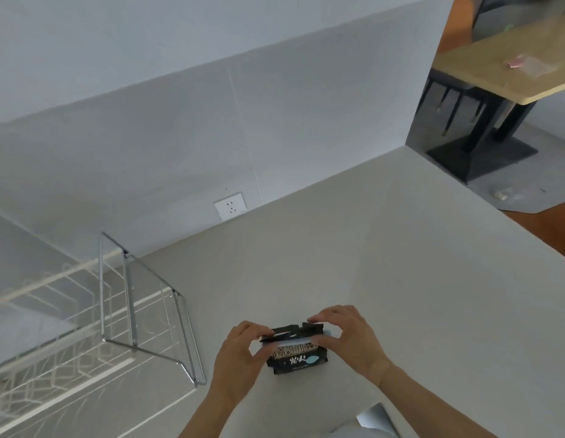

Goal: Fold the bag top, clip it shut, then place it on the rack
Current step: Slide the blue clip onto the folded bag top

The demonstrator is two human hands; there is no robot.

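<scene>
A small black bag (296, 358) with white print and a pale blue mark stands on the light counter (401, 279), low in the view. Its ragged top edge sticks up above a pale clip (292, 339) that lies across the bag near the top. My left hand (240, 358) pinches the left end of the bag and clip. My right hand (347, 336) grips the right end, fingers curled over the top. The wire rack (132, 311) stands to the left of the bag, apart from it.
A white wall socket (230, 206) sits on the backsplash behind the counter. The counter's right edge drops to the floor, where a wooden table (511, 67) on a black base stands. A pale object (374, 418) shows at the counter's near edge.
</scene>
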